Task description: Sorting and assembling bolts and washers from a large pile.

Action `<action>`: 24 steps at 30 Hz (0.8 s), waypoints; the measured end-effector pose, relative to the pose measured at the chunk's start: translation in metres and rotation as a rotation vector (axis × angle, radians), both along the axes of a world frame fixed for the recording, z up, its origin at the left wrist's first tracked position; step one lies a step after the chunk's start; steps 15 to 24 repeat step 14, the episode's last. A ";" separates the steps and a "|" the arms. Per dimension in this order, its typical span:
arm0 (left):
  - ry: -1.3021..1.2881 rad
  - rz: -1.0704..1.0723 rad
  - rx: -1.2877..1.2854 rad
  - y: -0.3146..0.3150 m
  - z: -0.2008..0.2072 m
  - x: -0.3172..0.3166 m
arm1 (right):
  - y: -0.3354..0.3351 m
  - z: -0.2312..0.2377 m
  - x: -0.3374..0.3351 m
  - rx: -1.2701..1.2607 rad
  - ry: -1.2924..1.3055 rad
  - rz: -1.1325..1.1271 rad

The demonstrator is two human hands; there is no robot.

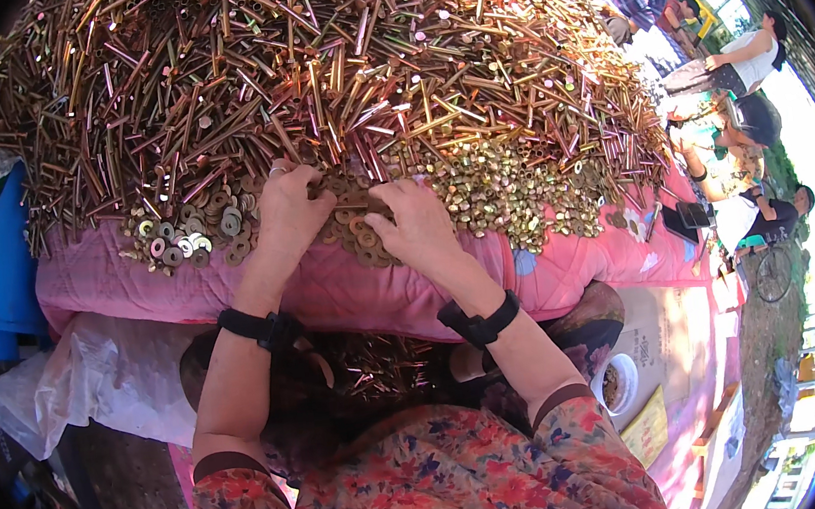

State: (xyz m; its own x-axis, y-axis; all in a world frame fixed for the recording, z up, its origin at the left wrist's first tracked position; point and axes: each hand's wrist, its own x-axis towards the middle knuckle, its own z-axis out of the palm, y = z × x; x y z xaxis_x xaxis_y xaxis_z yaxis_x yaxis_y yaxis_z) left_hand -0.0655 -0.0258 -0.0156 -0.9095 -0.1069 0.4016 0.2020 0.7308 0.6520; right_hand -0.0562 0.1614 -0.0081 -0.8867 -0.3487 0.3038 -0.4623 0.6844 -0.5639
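My left hand and my right hand are close together at the near edge of a big heap of brass-coloured metal tubes. Between their closed fingers runs a short brass-coloured metal tube, pinched at its two ends; its exact ends are hidden by the fingertips. Under and between the hands lie flat round washers. More loose washers spread beside my left hand. To the right of my right hand is a pile of small gold-coloured nuts.
A pink quilted cloth covers the work surface. Clear plastic sheeting hangs at left near a blue container. At lower right stands a white bucket. Several people sit beyond the heap's right side, with a phone-like black object nearer.
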 end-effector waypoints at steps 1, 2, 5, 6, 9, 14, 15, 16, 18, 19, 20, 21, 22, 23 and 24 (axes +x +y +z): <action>0.046 -0.055 -0.080 0.000 -0.002 0.001 | -0.003 -0.002 -0.002 0.119 0.052 0.027; 0.047 -0.054 -0.082 -0.002 -0.004 0.000 | -0.006 -0.002 -0.002 0.118 0.053 0.028; -0.018 -0.148 -0.116 -0.006 -0.006 -0.002 | -0.009 -0.001 -0.001 0.104 -0.021 -0.006; -0.015 -0.222 -0.147 -0.006 -0.003 0.000 | -0.007 -0.003 -0.001 0.080 -0.009 -0.013; 0.018 -0.311 -0.206 -0.004 0.000 0.007 | -0.004 -0.005 -0.002 -0.007 -0.007 -0.014; 0.036 -0.281 -0.301 0.002 0.021 0.020 | -0.001 -0.008 -0.002 -0.248 -0.052 -0.088; 0.036 -0.281 -0.301 0.002 0.021 0.020 | -0.001 -0.008 -0.002 -0.248 -0.052 -0.088; 0.036 -0.281 -0.301 0.002 0.021 0.020 | -0.001 -0.008 -0.002 -0.248 -0.052 -0.088; 0.036 -0.281 -0.301 0.002 0.021 0.020 | -0.001 -0.008 -0.002 -0.248 -0.052 -0.088; 0.036 -0.281 -0.301 0.002 0.021 0.020 | -0.001 -0.008 -0.002 -0.248 -0.052 -0.088; 0.036 -0.281 -0.301 0.002 0.021 0.020 | -0.001 -0.008 -0.002 -0.248 -0.052 -0.088; 0.036 -0.281 -0.301 0.002 0.021 0.020 | -0.001 -0.008 -0.002 -0.248 -0.052 -0.088; 0.036 -0.281 -0.301 0.002 0.021 0.020 | -0.001 -0.008 -0.002 -0.248 -0.052 -0.088; 0.036 -0.281 -0.301 0.002 0.021 0.020 | -0.001 -0.008 -0.002 -0.248 -0.052 -0.088; 0.036 -0.281 -0.301 0.002 0.021 0.020 | -0.001 -0.008 -0.002 -0.248 -0.052 -0.088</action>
